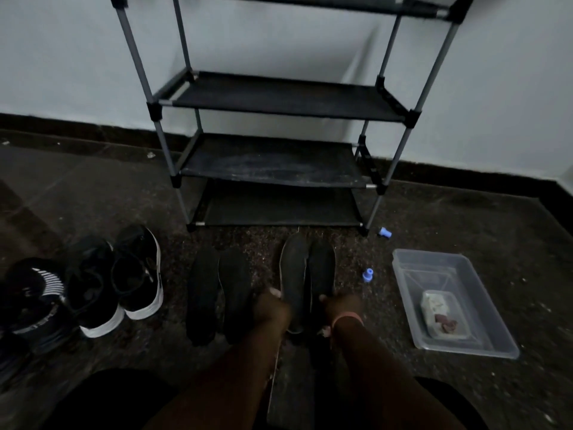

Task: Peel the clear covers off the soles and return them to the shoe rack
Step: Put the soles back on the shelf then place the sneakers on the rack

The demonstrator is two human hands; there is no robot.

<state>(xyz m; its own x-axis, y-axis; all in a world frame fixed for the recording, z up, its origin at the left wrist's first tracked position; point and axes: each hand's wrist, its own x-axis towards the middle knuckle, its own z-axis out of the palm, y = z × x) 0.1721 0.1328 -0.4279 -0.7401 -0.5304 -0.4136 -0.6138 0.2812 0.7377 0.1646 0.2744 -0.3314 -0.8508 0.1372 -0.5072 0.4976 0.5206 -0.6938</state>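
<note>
Two pairs of dark soles lie on the floor in front of the shoe rack (279, 100). The left pair (217, 290) lies untouched. My left hand (271, 305) grips the heel end of the grey sole (294, 274) of the right pair. The black sole (322, 268) beside it is gripped at the heel by my right hand (342, 308), which wears a pink wristband. In this dim light I cannot make out any clear cover on the soles.
Black-and-white sneakers (114, 280) stand at the left. A clear plastic bin (449, 302) holding a small packet sits at the right. Two small blue plastic pieces (368, 274) lie near the rack's right foot. The rack's shelves hold nothing.
</note>
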